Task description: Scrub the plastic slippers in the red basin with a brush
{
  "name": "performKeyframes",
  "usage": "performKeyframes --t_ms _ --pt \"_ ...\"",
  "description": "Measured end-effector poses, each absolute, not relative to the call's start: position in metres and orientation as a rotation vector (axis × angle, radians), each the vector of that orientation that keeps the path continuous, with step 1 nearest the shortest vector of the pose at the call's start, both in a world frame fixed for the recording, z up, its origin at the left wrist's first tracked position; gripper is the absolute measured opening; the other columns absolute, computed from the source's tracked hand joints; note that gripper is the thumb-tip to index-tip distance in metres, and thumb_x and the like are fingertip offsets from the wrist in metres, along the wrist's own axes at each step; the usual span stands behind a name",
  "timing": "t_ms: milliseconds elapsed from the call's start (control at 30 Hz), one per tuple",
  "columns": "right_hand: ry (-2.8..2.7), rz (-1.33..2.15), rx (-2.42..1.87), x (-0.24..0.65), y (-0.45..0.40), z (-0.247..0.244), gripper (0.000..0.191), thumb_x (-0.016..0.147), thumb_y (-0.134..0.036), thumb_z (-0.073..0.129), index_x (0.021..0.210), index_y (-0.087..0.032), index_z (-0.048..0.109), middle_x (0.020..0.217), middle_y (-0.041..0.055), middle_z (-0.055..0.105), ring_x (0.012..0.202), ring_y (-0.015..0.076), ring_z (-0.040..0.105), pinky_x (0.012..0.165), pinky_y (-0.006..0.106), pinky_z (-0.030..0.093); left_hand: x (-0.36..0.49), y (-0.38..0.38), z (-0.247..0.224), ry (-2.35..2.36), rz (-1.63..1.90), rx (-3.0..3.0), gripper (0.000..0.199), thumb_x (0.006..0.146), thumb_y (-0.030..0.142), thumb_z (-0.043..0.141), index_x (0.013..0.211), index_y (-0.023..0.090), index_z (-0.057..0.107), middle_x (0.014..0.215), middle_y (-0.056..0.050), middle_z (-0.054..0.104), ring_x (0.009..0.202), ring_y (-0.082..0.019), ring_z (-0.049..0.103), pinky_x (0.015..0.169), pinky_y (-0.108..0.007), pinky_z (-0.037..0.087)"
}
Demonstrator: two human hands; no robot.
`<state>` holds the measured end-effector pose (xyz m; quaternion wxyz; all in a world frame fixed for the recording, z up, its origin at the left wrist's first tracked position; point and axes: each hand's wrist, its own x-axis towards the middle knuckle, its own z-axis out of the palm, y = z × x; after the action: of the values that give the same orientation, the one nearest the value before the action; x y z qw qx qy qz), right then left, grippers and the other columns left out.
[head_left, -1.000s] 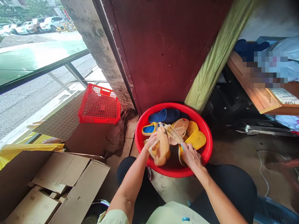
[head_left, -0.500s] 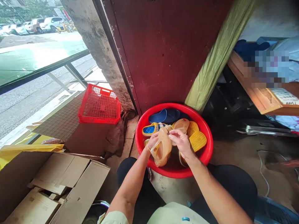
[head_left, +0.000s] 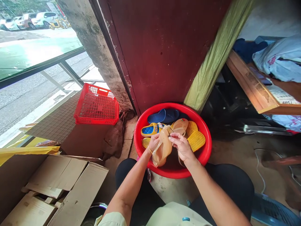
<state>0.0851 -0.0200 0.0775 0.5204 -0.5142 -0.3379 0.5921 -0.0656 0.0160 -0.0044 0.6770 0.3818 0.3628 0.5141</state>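
Note:
My left hand (head_left: 154, 142) is wrapped round the side of a beige, see-through sandal (head_left: 166, 147), tilted above a red basin (head_left: 208, 141). My right hand (head_left: 181, 145) pinches a small brush at the sandal's far edge; only pale bristles (head_left: 168, 128) show clearly, and its handle is mostly hidden by fingers. Behind them in the basin lie another beige sandal (head_left: 181, 126), a dark blue slipper (head_left: 163, 116), a blue-and-yellow slipper (head_left: 149, 130) and yellow slippers, one with its ridged sole (head_left: 197, 142) up.
The basin stands between my knees, against a dark red door (head_left: 162, 53). To the left are a red plastic crate (head_left: 97, 105) and an open cardboard box (head_left: 77, 194) with flattened cardboard inside. A yellowish curtain (head_left: 211, 66) and a wooden drawer (head_left: 254, 81) are at the right.
The view has shifted slightly, so everything sits a little further left. The sandal has turned slightly in my left hand, and my right hand stays at its far edge.

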Motion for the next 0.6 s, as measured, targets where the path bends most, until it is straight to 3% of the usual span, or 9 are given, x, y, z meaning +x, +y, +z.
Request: performKeyframes --t_ms 300,600 --pt "-0.836 1.189 -1.323 0.071 -0.015 0.065 0.040 0.060 -0.050 0.079 0.084 -0.022 0.063 0.079 0.0003 0.066 0.073 0.0167 0.059 0.066 0.029 0.048 -0.056 0.017 -0.006 0.899 1.201 0.960 0.043 0.067 0.054 0.080 0.070 0.012 0.070 0.067 -0.002 0.061 0.060 -0.011 0.048 0.059 -0.023 0.041" --pt "-1.243 1.008 -1.369 0.093 -0.009 0.057 0.031 0.080 -0.051 0.066 0.090 -0.022 0.070 0.089 0.0053 0.073 0.080 0.0207 0.066 0.072 0.033 0.053 -0.062 0.018 -0.013 0.934 1.244 0.899 0.040 0.064 0.047 0.082 0.085 0.013 0.076 0.077 -0.004 0.068 0.068 -0.016 0.056 0.062 -0.024 0.046"
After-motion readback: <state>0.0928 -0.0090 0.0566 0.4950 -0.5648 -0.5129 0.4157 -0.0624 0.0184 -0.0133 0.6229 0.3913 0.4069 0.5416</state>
